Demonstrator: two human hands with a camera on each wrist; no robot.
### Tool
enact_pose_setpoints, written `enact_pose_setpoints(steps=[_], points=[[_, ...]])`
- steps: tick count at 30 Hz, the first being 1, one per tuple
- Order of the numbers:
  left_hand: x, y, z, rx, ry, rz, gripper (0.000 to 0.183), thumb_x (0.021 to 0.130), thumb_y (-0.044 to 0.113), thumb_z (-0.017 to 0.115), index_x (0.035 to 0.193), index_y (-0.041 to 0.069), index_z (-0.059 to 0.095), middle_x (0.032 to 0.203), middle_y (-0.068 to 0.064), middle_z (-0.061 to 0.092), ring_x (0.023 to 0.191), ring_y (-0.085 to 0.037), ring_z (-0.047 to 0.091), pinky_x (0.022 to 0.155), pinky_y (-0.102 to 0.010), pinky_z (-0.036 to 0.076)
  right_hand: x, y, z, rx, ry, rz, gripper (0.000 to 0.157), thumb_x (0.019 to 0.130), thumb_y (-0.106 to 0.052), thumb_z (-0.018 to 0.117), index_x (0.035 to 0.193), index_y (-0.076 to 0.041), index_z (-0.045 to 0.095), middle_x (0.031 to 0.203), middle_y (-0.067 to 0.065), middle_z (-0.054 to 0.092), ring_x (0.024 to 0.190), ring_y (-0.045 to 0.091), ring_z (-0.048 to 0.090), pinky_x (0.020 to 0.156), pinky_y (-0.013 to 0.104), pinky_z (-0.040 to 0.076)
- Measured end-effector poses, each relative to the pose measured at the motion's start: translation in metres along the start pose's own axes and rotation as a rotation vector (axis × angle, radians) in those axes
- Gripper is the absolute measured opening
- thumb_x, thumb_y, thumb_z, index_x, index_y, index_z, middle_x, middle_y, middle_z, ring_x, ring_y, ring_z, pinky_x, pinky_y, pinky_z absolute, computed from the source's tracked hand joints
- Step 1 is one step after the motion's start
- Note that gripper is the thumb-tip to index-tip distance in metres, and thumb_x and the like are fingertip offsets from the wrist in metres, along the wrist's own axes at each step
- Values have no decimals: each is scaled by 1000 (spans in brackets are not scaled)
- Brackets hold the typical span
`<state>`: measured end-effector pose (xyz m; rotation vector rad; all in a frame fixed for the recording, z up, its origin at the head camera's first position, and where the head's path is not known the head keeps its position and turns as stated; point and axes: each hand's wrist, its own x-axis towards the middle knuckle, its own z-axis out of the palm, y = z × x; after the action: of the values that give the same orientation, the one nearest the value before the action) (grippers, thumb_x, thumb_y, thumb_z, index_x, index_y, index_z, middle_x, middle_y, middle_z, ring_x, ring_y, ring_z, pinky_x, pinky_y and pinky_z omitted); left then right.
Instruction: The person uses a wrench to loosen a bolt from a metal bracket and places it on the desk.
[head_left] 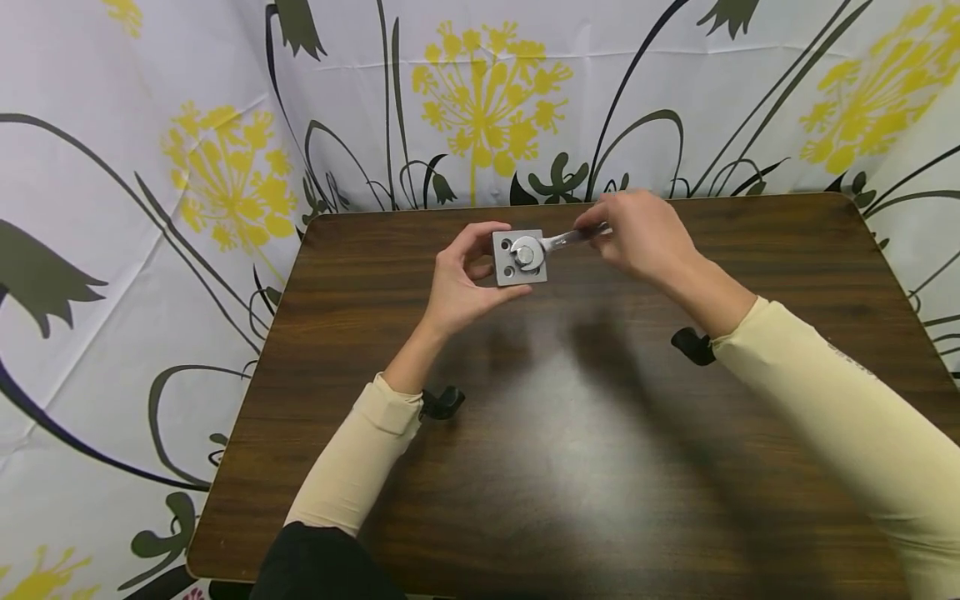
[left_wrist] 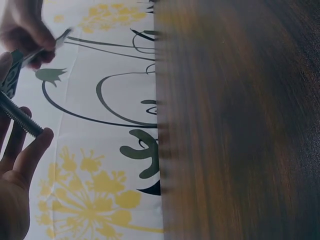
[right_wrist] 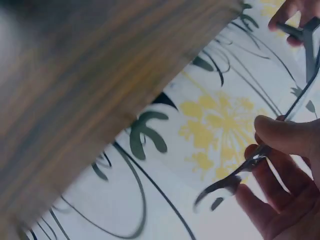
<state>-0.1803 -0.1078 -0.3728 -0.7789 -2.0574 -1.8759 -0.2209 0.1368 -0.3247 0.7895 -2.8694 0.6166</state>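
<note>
My left hand point(head_left: 456, 282) grips a small square grey metal block point(head_left: 529, 280) by its edges, thumb along the near side and fingers along the far side. Holes show in the block's face beside a bolt head point(head_left: 525, 256). The bolt's threaded shank point(left_wrist: 24, 120) sticks out behind the block in the left wrist view, close to the fingers. Around the bolt head sits one end of a shiny wrench point(head_left: 564, 239). My right hand point(head_left: 643, 237) pinches the wrench's handle; its other end, a forked jaw, shows past the fingers in the right wrist view.
Both hands work above the far part of a dark wood-grain table point(head_left: 360, 317). A white cloth with yellow and grey flowers point(head_left: 487, 92) hangs behind and beside it. Black wrist-camera pieces stick out at the left cuff point(head_left: 444, 403) and right cuff point(head_left: 692, 347).
</note>
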Motion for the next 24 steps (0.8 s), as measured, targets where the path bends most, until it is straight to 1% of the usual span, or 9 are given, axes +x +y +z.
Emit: enact_pose_setpoints(steps=[3,5,6,8,10,15,19,22,24], points=[[0,0,1,-16,-13,-2,72,57,-18,87,121,-10,55,111,-16,62,97,-22,61,74,-41,59,9,-2,-7,-70,23,-85,27,85,3,65,103,-12,78,95,4,69,90,29,61,68,45,50],[0,0,1,-29,-25,-6,72,57,-19,86,121,-10,55,110,-15,61,96,-23,61,75,-41,59,16,-2,-11,-120,51,-173,26,84,5,65,101,-10,78,94,6,69,93,30,61,83,47,51],[0,0,2,-35,-30,-9,72,56,-19,86,121,-10,55,110,-15,61,96,-22,61,75,-42,59,20,-3,-12,-142,65,-218,25,84,6,66,100,-9,78,94,7,68,95,31,61,92,47,48],[0,0,3,-52,-41,-14,73,56,-20,85,121,-11,55,110,-14,61,96,-23,61,76,-43,58,27,-4,-15,-194,89,-310,23,84,7,68,100,-7,77,93,10,67,97,33,60,108,48,37],[0,0,3,-67,-50,-19,73,56,-21,85,122,-12,54,109,-13,60,95,-23,61,77,-44,58,35,-5,-17,-256,111,-402,22,84,9,68,98,-5,77,92,12,66,99,34,61,117,50,21],[0,0,5,-88,-74,-31,73,57,-21,85,122,-12,53,109,-11,60,95,-24,62,76,-44,58,48,-11,-22,-417,129,-563,20,83,9,69,94,-6,75,91,13,63,96,34,59,119,48,16],[0,-1,5,-93,-91,-42,73,57,-21,85,122,-10,54,107,-12,61,94,-24,63,76,-44,59,59,-20,-26,-559,123,-685,21,82,10,68,94,-6,74,95,13,62,102,34,57,119,47,14],[0,-2,5,-98,-106,-43,73,57,-20,85,122,-10,54,107,-13,61,94,-24,63,77,-43,59,65,-27,-28,-636,152,-778,23,82,14,65,93,-6,73,99,14,62,106,33,56,119,47,15],[0,-2,5,-101,-117,-40,72,58,-20,85,122,-10,53,107,-14,61,96,-24,64,78,-44,58,68,-31,-28,-665,179,-829,24,83,16,63,92,-5,72,100,15,61,107,33,56,119,47,16]])
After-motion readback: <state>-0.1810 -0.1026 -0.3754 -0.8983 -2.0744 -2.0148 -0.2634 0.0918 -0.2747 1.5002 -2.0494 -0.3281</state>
